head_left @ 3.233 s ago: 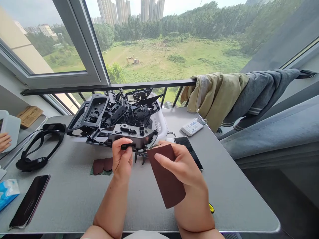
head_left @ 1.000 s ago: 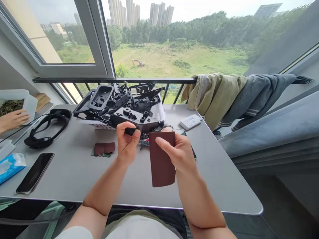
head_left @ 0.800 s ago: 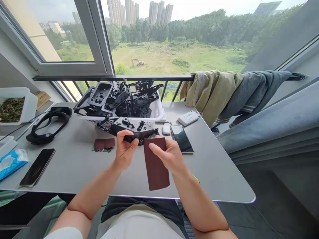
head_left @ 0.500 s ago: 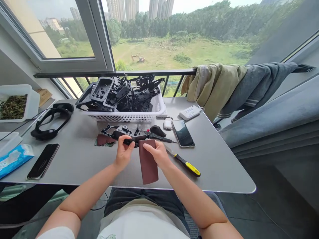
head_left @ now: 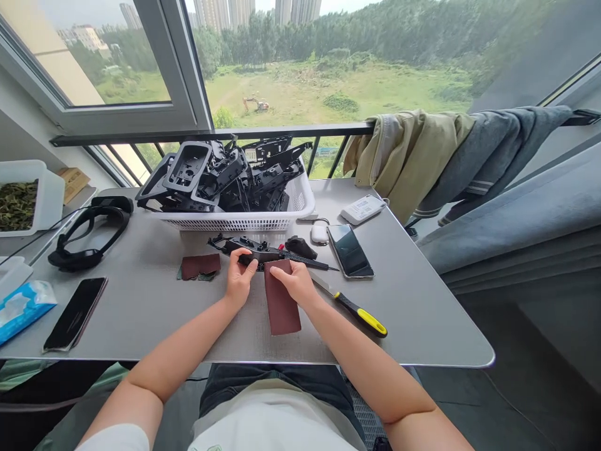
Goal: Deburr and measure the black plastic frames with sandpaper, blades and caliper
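Note:
My left hand [head_left: 239, 280] grips a long black plastic part [head_left: 256, 248] at its near edge, low over the grey table [head_left: 141, 313]. My right hand [head_left: 297, 282] pinches the top of a brown strip of sandpaper [head_left: 280, 302] against that part, and the strip hangs toward me over the table. Small used sandpaper pieces [head_left: 200, 266] lie just left of my left hand. Behind the part stands a white basket [head_left: 244, 220] heaped with several black plastic parts [head_left: 220, 175].
A yellow-handled knife [head_left: 357, 310] and a dark phone [head_left: 350, 250] lie to the right, near a white mouse [head_left: 320, 233] and a white device [head_left: 364, 208]. At left are a black headset [head_left: 87, 232], another phone [head_left: 75, 313] and a tissue pack [head_left: 21, 307]. Jackets [head_left: 422, 156] hang on the railing.
Both hands have come down from in front of the basket to table level, bringing the black part and sandpaper along. The head camera now looks from farther back.

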{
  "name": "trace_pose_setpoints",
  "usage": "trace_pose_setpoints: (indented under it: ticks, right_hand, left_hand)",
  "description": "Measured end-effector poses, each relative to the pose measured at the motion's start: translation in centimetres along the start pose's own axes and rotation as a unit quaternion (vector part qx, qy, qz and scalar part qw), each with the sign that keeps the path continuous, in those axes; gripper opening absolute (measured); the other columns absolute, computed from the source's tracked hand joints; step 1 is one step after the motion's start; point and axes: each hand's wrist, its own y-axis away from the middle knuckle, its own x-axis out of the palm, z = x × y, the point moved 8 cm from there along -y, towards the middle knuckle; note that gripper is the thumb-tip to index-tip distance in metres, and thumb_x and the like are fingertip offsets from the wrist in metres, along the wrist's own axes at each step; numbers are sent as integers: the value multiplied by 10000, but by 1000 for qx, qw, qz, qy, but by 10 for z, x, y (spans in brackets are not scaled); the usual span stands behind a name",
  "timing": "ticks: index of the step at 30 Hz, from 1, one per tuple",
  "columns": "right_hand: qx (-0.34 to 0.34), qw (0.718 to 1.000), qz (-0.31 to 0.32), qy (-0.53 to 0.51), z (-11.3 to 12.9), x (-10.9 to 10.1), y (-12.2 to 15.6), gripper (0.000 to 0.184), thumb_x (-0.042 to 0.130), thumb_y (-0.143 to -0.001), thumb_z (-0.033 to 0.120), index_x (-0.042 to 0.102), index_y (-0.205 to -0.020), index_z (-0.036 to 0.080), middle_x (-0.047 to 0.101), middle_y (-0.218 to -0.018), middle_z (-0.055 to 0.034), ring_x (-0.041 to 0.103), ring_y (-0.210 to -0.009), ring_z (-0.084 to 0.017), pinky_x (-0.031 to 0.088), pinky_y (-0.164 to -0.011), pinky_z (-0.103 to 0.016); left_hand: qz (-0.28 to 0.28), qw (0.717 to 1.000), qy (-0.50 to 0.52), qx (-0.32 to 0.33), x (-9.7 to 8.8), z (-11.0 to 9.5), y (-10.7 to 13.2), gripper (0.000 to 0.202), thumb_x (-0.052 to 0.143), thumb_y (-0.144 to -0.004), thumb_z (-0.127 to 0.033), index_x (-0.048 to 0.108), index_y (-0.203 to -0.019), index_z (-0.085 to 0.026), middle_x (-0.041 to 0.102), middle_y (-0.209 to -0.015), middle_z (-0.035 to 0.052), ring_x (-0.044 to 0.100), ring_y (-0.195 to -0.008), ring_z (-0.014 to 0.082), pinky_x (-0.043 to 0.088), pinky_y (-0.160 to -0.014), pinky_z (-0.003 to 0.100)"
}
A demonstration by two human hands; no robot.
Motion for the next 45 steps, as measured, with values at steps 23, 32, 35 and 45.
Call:
trace_pose_setpoints:
  ticks: [23, 32, 35, 45]
  right_hand:
    - [80, 988, -12, -134, -13, -23, 0, 326, 754, -583, 456, 586, -648, 184, 556, -533, 18, 482, -451, -110, 408, -434, -237]
    - [-3, 998, 53, -20, -9, -3, 9, 304, 749, -633, 417, 576, -561, 177, 494, -570, 28, 444, -507, -99, 368, -469, -234]
    - [-25, 998, 59, 23, -7, 1, 10, 272, 719, -660, 387, 568, -565, 182, 495, -573, 28, 441, -505, -103, 367, -471, -239]
    - [-88, 989, 18, 119, 4, -3, 13, 231, 612, -733, 348, 535, -582, 191, 471, -585, 29, 431, -537, -115, 357, -509, -249]
  left_hand:
    - [27, 982, 107, -153, 1, 12, 3, 488, 825, -625, -416, 505, -947, -238, 616, -741, -51, 607, -612, 106, 519, -526, 227]
    - [-12, 992, 31, -121, 0, 12, 12, 583, 829, -594, -316, 312, -858, -250, 602, -671, -108, 552, -443, 59, 462, -402, 163]
    - [-19, 994, 27, -104, -1, 12, 14, 577, 824, -612, -315, 300, -845, -251, 586, -687, -113, 538, -439, 49, 477, -415, 169]
    - [-24, 999, -47, 2, -4, 3, 25, 469, 734, -758, -445, 324, -875, -251, 494, -780, -81, 622, -513, 78, 537, -514, 233]
